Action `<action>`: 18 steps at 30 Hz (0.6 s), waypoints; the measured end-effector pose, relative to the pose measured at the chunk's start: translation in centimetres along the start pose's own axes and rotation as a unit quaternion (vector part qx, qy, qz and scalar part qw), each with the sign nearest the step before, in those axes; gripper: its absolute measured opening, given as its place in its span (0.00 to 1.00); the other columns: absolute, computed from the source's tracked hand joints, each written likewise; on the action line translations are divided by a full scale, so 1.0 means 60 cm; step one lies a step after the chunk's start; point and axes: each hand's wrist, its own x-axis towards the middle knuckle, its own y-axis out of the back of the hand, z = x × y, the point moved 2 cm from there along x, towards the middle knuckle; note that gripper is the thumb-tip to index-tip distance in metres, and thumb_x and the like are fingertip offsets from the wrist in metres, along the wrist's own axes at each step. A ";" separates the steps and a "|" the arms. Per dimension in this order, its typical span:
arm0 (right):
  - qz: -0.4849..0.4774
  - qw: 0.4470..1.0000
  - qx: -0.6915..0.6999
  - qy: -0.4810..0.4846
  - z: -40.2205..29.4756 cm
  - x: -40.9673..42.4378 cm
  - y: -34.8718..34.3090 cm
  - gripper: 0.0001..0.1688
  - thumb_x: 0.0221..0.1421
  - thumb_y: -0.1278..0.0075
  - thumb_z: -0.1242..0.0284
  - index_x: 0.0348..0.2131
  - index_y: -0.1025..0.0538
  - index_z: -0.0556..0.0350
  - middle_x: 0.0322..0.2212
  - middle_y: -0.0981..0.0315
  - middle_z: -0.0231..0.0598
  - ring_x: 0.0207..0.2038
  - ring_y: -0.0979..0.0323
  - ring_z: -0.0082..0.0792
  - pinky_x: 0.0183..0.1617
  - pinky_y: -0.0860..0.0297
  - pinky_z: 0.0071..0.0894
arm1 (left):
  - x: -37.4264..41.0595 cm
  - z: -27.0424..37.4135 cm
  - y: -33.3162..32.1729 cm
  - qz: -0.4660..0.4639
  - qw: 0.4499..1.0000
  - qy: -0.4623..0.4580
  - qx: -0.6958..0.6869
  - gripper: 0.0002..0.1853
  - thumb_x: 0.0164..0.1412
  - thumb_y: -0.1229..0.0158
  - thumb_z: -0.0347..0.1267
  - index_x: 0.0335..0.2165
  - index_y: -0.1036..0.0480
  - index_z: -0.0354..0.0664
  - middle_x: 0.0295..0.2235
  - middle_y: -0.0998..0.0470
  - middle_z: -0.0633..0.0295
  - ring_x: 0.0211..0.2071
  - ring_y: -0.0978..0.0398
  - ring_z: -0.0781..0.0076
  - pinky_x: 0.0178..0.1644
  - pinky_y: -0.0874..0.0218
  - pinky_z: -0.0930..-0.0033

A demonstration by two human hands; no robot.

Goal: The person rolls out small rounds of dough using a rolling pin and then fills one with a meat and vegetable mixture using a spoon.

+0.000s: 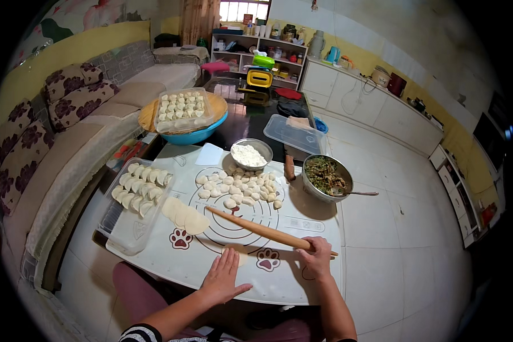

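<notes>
My right hand (317,257) grips a tapered wooden rolling pin (260,229) near one end, its far tip pointing up and left over the printed white dough mat (188,267). Flat and fingers spread a little, my left hand (225,275) rests on a round dough wrapper (240,255), covering part of it. Several rolled wrappers (187,216) overlap on the mat to the left. Beyond the pin lie many small dough pieces (239,187). A metal bowl (260,145) of white flour stands behind them. At the right, another metal bowl (310,190) holds chopped filling with a spoon in it.
A clear plastic tray (130,246) of folded dumplings (141,188) sits at the mat's left edge. Farther back, a second dumpling container (184,124) rests on a round wooden board over a blue basin (196,134). A knife handle (289,167), white scraper (209,154) and plastic lid (295,132) lie nearby.
</notes>
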 end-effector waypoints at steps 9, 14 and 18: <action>0.101 0.990 0.076 -0.062 0.027 -0.004 0.053 0.17 0.35 0.36 0.69 0.29 0.23 0.50 0.27 0.27 0.31 0.33 0.32 0.34 0.40 0.40 0.33 | 0.190 0.031 0.018 -0.008 0.988 -0.151 -0.019 0.46 0.57 0.56 0.57 0.60 0.54 0.33 0.63 0.57 0.47 0.65 0.63 0.59 0.66 0.71 0.53; 0.074 0.996 0.035 -0.029 0.020 -0.018 0.055 0.18 0.33 0.35 0.68 0.30 0.23 0.50 0.27 0.27 0.31 0.33 0.32 0.35 0.41 0.40 0.33 | 0.132 0.010 0.040 -0.119 0.937 -0.325 0.038 0.35 0.59 0.52 0.49 0.55 0.42 0.36 0.60 0.49 0.48 0.63 0.53 0.58 0.65 0.66 0.52; 0.003 1.000 0.012 0.022 -0.004 -0.029 0.040 0.20 0.31 0.35 0.66 0.30 0.23 0.48 0.26 0.28 0.31 0.32 0.32 0.36 0.40 0.41 0.36 | 0.054 -0.044 0.074 -0.045 0.955 -0.284 -0.077 0.29 0.57 0.48 0.44 0.52 0.37 0.37 0.56 0.41 0.49 0.58 0.44 0.56 0.62 0.57 0.50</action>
